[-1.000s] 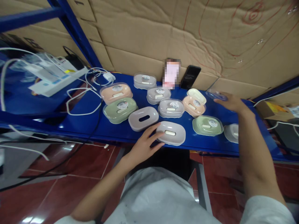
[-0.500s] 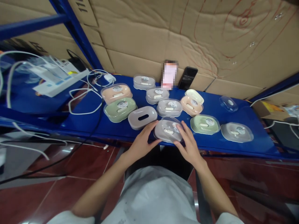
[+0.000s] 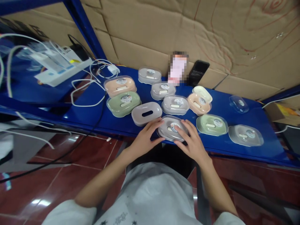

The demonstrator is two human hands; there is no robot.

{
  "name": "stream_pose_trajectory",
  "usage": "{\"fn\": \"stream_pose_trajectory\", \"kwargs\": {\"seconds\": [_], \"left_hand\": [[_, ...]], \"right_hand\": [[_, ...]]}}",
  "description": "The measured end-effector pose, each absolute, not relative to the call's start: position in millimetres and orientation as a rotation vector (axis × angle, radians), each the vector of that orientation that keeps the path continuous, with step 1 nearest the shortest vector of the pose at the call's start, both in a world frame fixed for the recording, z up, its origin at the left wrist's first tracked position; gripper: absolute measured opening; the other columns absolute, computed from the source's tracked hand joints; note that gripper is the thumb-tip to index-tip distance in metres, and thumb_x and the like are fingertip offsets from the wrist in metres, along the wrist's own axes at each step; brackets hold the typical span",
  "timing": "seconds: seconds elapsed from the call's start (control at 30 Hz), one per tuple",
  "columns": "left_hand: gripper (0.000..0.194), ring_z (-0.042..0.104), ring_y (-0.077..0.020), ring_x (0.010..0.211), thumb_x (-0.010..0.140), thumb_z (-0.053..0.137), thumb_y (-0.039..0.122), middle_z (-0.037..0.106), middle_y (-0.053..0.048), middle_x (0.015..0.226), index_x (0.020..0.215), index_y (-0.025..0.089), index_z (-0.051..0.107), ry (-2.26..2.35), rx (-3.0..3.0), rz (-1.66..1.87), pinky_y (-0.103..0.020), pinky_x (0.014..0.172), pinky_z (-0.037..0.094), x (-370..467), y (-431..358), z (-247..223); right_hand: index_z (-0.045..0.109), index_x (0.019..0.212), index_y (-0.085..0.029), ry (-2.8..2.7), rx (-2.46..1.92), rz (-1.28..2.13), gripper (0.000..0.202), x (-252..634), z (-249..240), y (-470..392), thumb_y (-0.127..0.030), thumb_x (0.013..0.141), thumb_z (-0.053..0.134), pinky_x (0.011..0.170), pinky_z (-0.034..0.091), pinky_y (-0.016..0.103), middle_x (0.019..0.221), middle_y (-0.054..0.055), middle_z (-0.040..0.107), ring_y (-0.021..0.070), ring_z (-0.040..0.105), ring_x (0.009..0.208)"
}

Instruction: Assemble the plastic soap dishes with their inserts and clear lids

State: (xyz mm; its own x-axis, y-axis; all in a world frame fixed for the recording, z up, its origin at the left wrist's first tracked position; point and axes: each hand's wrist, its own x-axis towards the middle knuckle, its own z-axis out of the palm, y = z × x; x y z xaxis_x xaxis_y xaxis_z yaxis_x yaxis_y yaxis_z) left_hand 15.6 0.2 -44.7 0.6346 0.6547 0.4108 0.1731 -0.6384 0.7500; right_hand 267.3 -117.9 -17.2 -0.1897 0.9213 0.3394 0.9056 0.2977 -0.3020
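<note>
Between my hands, at the front edge of the blue shelf, is a grey oval box with a clear lid. My left hand grips its left end, fingers at the back and thumb at the front. My right hand grips the right end, fingertips on the lid by the round label. Just behind my left hand lies a grey piece with a dark oval slot. A lidded green box stands to the right, and a lidded grey box behind.
More boxes stand around: a green one, a peach one, another peach one and a grey one. A loose clear lid, a black phone, a power strip and white cables share the shelf.
The clear lid between my hands now sits lower and flatter on the grey box. My fingers still hold both ends. The view has shifted slightly.
</note>
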Motion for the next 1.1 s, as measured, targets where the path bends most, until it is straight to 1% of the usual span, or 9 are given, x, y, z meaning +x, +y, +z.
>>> {"fn": "stream_pose_trajectory", "kwargs": {"seconds": [0.2, 0.37, 0.53, 0.63, 0.7, 0.83, 0.93, 1.03, 1.1], "left_hand": [[0.054, 0.063, -0.0279, 0.143, 0.099, 0.08, 0.035, 0.064, -0.014, 0.151, 0.146, 0.026, 0.056, 0.631, 2.177, 0.963, -0.05, 0.12, 0.055, 13.3, 2.3, -49.5], [0.053, 0.062, -0.0274, 0.143, 0.102, 0.076, 0.035, 0.062, -0.013, 0.152, 0.149, 0.027, 0.055, 0.635, 2.238, 0.957, -0.048, 0.119, 0.055, 13.4, -3.2, -45.7], [0.046, 0.063, -0.0308, 0.14, 0.102, 0.073, 0.022, 0.063, -0.014, 0.152, 0.146, 0.028, 0.061, 0.786, 2.549, 1.173, -0.048, 0.116, 0.053, 5.8, -1.0, -38.7], [0.042, 0.062, -0.0381, 0.138, 0.1, 0.075, 0.023, 0.065, -0.017, 0.15, 0.14, 0.024, 0.067, 1.132, 2.656, 1.176, -0.055, 0.114, 0.048, 0.4, 9.0, -39.4], [0.035, 0.064, -0.0386, 0.135, 0.101, 0.073, 0.024, 0.069, -0.016, 0.144, 0.136, 0.022, 0.069, 1.218, 2.657, 1.119, -0.056, 0.113, 0.046, -1.3, 13.8, -41.7], [0.022, 0.07, -0.0327, 0.126, 0.101, 0.07, 0.019, 0.079, -0.009, 0.125, 0.123, 0.022, 0.071, 1.094, 2.616, 1.089, -0.053, 0.112, 0.047, 0.2, 12.2, -44.2], [0.019, 0.07, -0.0305, 0.126, 0.101, 0.069, 0.018, 0.079, -0.007, 0.123, 0.119, 0.023, 0.071, 0.912, 2.626, 1.044, -0.052, 0.114, 0.046, 3.3, 7.2, -43.2], [0.02, 0.069, -0.0288, 0.128, 0.102, 0.068, 0.018, 0.079, -0.006, 0.126, 0.12, 0.024, 0.071, 0.737, 2.644, 0.988, -0.051, 0.116, 0.045, 6.1, 5.7, -43.6], [0.021, 0.069, -0.0285, 0.129, 0.102, 0.068, 0.018, 0.078, -0.006, 0.128, 0.122, 0.024, 0.071, 0.697, 2.636, 0.993, -0.051, 0.117, 0.045, 7.4, 6.2, -44.9]], "right_hand": [[0.028, 0.172, -0.044, -2.135, -1.605, 0.049, 0.079, 264.0, -18.2, -119.2, -0.037, 0.104, 0.067, 0.127, 0.043, 0.069, 0.176, 0.009, 0.036, 0.0399, 0.033, 0.165], [0.028, 0.173, -0.04, -2.137, -1.651, -0.001, 0.078, 261.7, -21.1, -127.5, -0.041, 0.105, 0.067, 0.127, 0.042, 0.066, 0.174, 0.011, 0.04, 0.0396, 0.031, 0.165], [0.036, 0.17, -0.037, -2.009, -1.796, -0.226, 0.074, 278.7, -29.8, -161.0, -0.039, 0.104, 0.068, 0.123, 0.043, 0.062, 0.169, 0.013, 0.048, 0.0389, 0.044, 0.158], [0.048, 0.162, -0.037, -1.891, -1.897, -0.379, 0.063, 299.2, -33.1, -175.3, -0.032, 0.103, 0.069, 0.122, 0.043, 0.057, 0.164, 0.012, 0.054, 0.0372, 0.052, 0.151], [0.054, 0.158, -0.036, -1.838, -1.947, -0.417, 0.057, 313.0, -33.2, -175.4, -0.032, 0.103, 0.069, 0.121, 0.044, 0.055, 0.16, 0.012, 0.058, 0.036, 0.055, 0.148], [0.057, 0.156, -0.032, -1.751, -2.027, -0.399, 0.05, 334.7, -27.1, -161.9, -0.038, 0.107, 0.062, 0.122, 0.044, 0.057, 0.161, 0.013, 0.057, 0.0363, 0.053, 0.151], [0.053, 0.159, -0.031, -1.742, -2.055, -0.315, 0.052, 350.9, -10.9, -152.1, -0.045, 0.109, 0.056, 0.124, 0.04, 0.062, 0.167, 0.014, 0.051, 0.0374, 0.047, 0.156], [0.054, 0.159, -0.027, -1.687, -2.049, -0.264, 0.05, 379.1, 16.8, -134.3, -0.044, 0.112, 0.048, 0.123, 0.043, 0.058, 0.161, 0.014, 0.059, 0.0336, 0.055, 0.151], [0.061, 0.153, -0.023, -1.665, -2.129, -0.252, 0.045, 405.8, 35.7, -109.4, -0.038, 0.113, 0.045, 0.12, 0.047, 0.053, 0.151, 0.014, 0.067, 0.0315, 0.062, 0.142]]}}
